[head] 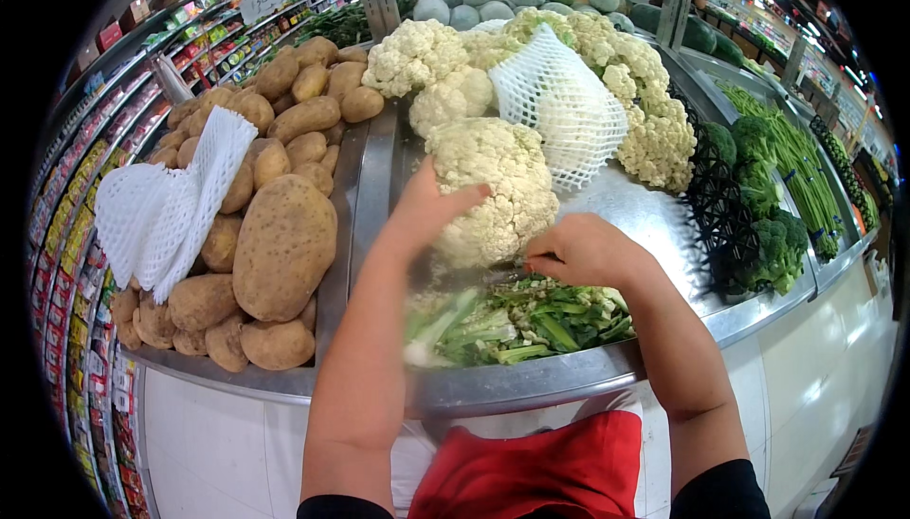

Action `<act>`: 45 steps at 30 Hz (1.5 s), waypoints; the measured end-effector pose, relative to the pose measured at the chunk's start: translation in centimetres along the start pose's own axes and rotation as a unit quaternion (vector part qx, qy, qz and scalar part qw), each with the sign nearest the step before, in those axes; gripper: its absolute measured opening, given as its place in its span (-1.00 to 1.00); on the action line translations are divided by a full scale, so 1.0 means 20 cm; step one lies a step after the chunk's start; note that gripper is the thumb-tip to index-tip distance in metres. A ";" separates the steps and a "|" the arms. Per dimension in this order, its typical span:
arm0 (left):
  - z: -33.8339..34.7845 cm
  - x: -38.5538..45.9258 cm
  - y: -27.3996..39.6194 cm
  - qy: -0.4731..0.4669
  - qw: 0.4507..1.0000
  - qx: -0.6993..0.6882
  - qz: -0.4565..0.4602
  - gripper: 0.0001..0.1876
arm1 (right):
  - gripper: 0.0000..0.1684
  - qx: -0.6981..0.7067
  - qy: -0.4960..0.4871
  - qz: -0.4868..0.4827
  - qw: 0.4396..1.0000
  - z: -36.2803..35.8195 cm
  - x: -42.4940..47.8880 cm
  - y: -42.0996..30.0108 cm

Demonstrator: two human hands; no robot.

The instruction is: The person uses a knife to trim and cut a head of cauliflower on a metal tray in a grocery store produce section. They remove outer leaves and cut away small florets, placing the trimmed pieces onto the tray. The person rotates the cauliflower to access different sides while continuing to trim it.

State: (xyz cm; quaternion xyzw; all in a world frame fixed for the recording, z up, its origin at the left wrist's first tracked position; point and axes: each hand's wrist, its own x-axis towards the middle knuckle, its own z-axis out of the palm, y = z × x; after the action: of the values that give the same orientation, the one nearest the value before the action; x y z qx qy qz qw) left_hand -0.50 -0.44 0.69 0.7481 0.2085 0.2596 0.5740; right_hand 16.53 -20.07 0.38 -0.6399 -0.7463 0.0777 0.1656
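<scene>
A large cauliflower head [498, 185] stands at the front of the metal display counter. My left hand [426, 210] grips its left side, with the thumb lying across the curds. At its lower right edge is my right hand [586, 249], fingers curled in and the tips by the cauliflower's underside. Whether those fingers pinch anything is hidden. Just below the cauliflower lies a heap of cut green leaves and stalk trimmings [533, 323] along the counter's front edge. Behind it, another cauliflower in a white foam net [561, 110] leans against several bare heads [416, 57].
Potatoes [284, 249] fill the left section, with empty white foam nets [170, 199] on top. A raised metal divider [370, 178] separates them from the cauliflowers. Broccoli [771, 249] sits behind black mesh [721, 234] at right, beside bundled green beans [803, 170]. The metal rim [526, 380] runs before me.
</scene>
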 end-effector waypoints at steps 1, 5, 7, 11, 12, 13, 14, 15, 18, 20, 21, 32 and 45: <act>0.00 -0.01 0.03 -0.005 1.000 -0.011 -0.006 -0.07 | -0.81 0.015 -0.011 0.013 1.000 -0.01 -0.02 0.02; -0.06 0.00 -0.02 -0.017 0.999 -0.032 -0.021 -0.06 | -0.76 0.164 -0.025 0.064 0.984 -0.08 -0.04 0.10; -0.05 0.00 -0.02 -0.015 0.999 -0.031 -0.027 -0.07 | -0.73 0.228 0.008 0.101 0.968 -0.10 -0.04 0.11; -0.05 0.00 -0.04 -0.005 0.998 -0.069 -0.012 -0.07 | -0.73 0.223 0.056 0.136 0.964 -0.11 -0.03 0.12; -0.05 0.00 -0.05 -0.002 0.996 -0.087 -0.007 -0.08 | -0.73 0.234 0.055 0.138 0.961 -0.10 -0.02 0.13; -0.05 0.00 -0.05 -0.005 0.996 -0.087 -0.003 -0.09 | -0.73 0.246 0.054 0.140 0.958 -0.09 -0.02 0.13; -0.05 0.00 -0.05 -0.008 0.996 -0.087 0.001 -0.10 | -0.73 0.235 0.051 0.126 0.963 -0.08 -0.01 0.13; -0.05 0.00 -0.05 -0.011 0.996 -0.087 0.004 -0.11 | -0.74 0.224 0.048 0.112 0.967 -0.07 -0.01 0.12; -0.05 -0.02 -0.04 -0.018 0.995 -0.093 -0.005 -0.10 | -0.75 0.168 0.014 0.081 0.982 -0.11 -0.03 0.09; -0.05 -0.02 -0.04 -0.015 0.997 -0.081 -0.007 -0.06 | -0.77 0.146 -0.009 0.069 0.987 -0.12 -0.03 0.08; -0.06 -0.02 -0.04 -0.014 0.997 -0.074 -0.008 -0.04 | -0.78 0.146 -0.016 0.066 0.987 -0.13 -0.03 0.09; -0.07 0.00 -0.07 -0.047 0.998 -0.034 -0.003 0.04 | -0.77 0.161 0.012 0.081 0.984 -0.12 -0.03 0.12; -0.05 0.02 -0.10 -0.065 0.994 -0.092 -0.011 -0.06 | -0.71 0.244 0.106 0.080 0.961 -0.10 -0.03 0.14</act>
State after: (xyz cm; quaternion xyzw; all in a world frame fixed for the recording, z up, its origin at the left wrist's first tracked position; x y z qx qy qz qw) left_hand -0.74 1.00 -0.94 0.7047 0.1542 0.2225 0.6558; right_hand 19.81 -20.40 1.25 -0.6426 -0.6291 0.2019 0.3880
